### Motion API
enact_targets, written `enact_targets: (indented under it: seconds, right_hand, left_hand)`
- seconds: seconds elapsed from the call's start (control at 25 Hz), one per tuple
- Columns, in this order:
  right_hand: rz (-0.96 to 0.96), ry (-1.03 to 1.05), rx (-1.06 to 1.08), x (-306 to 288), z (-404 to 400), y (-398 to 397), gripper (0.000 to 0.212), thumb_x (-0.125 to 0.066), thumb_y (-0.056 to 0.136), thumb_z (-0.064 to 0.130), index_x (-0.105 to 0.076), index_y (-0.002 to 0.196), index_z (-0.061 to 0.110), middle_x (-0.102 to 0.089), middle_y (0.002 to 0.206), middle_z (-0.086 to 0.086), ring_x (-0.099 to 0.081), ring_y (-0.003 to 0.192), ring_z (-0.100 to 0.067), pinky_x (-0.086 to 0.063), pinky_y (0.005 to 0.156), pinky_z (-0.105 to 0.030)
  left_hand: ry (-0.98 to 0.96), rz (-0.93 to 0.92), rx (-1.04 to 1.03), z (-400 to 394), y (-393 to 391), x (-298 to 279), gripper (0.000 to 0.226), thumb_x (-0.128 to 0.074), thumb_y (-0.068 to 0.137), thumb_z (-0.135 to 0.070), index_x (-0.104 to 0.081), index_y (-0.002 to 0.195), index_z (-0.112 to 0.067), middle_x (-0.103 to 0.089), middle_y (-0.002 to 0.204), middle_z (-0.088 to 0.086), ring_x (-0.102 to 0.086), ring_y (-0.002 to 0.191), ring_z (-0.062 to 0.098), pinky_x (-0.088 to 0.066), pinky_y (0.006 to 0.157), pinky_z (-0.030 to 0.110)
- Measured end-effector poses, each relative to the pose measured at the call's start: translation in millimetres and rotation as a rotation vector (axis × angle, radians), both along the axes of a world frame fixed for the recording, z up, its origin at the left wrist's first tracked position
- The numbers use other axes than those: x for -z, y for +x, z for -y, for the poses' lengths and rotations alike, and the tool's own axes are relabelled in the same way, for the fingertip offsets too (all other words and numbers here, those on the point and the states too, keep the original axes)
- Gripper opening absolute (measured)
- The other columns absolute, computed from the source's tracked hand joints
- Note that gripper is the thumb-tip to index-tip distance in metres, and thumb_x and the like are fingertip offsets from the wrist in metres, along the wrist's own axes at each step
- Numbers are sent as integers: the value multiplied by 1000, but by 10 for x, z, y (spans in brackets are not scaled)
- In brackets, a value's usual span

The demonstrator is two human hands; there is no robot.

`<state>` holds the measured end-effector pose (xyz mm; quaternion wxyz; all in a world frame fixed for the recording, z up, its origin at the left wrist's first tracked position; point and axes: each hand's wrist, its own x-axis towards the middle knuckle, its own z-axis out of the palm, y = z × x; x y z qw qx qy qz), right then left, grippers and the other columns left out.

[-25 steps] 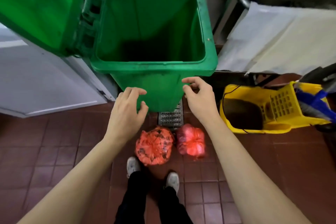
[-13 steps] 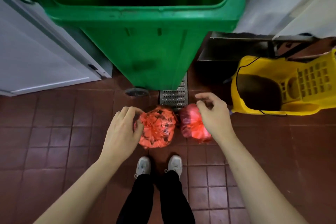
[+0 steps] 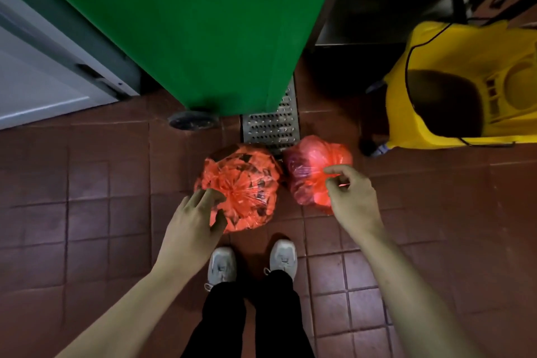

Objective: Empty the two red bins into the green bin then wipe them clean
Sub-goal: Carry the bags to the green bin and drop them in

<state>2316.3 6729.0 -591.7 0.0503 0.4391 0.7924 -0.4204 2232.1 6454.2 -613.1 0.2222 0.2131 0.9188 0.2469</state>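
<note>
On the tiled floor point(image 3: 87, 183) before green bin point(image 3: 203, 23): two tied red bags. Left hand point(image 3: 193, 224) spread over orange-red bag point(image 3: 244, 180); right hand point(image 3: 350, 197) loosely curled above pinker bag point(image 3: 311, 163), holding nothing.

dark red tiled floor point(image 3: 87, 183), metal drain grate point(image 3: 271, 128), yellow mop bucket point(image 3: 465, 90) right, steel shelf point(image 3: 406, 9) behind it, grey-white door point(image 3: 37, 81) left, dim light.
</note>
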Motion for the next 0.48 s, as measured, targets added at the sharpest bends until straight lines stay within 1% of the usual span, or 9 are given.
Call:
enact_targets:
  seconds: [0.08,0.12,0.2,0.28,0.36,0.4,0.48]
  right_hand:
    - [39,0,20,261,-39,68,22,-59,93,12,-70,102,27,-68,86,7,-59,57,-8,-42,52,-17]
    - [52,4,31,377,-63,97,21,-60,93,12,-70,103,26,-68,87,5,-59,56,-10,-41,49,-14]
    - [69,21,40,609,-113,137,20,-62,92,10,-70,104,24,-69,83,3,-59,55,-10,-39,46,-10]
    - [85,24,31,810,-131,146,20,-64,91,10,-70,105,22,-67,76,7,-57,54,-6,-38,45,-8]
    - [88,35,-11,1008,-130,157,19,-66,89,11,-70,105,21,-67,78,7,-58,60,-1,-38,51,-6]
    - [93,40,-37,1111,-130,161,20,-67,88,12,-70,105,21,-67,80,5,-60,64,-2,-38,54,-7]
    - [114,55,-83,1328,-126,158,24,-68,86,13,-69,107,24,-68,87,2,-64,71,-11,-41,59,-16]
  left_hand:
    - [-4,16,20,-48,43,265,27,-73,83,-8,-65,106,-19,-63,101,-5,-57,89,26,-51,72,39]
    - [-2,16,32,-68,68,387,26,-74,83,-9,-65,106,-19,-64,100,-4,-58,88,27,-51,70,39]
    - [-15,1,73,-109,116,635,28,-75,83,-11,-66,107,-18,-65,100,-3,-59,88,27,-49,69,38]
    - [-41,-13,114,-144,154,863,33,-76,81,-10,-66,111,-19,-65,101,-2,-58,88,27,-48,69,36]
    - [-70,-15,161,-185,176,1083,41,-78,78,-8,-66,114,-20,-65,102,-1,-60,89,28,-51,69,38]
    - [-88,-18,184,-208,175,1189,45,-79,76,-7,-66,116,-21,-65,103,0,-61,90,29,-53,69,41]
    - [-129,-33,229,-249,168,1386,56,-83,69,-5,-67,120,-23,-64,106,2,-61,90,30,-56,69,43]
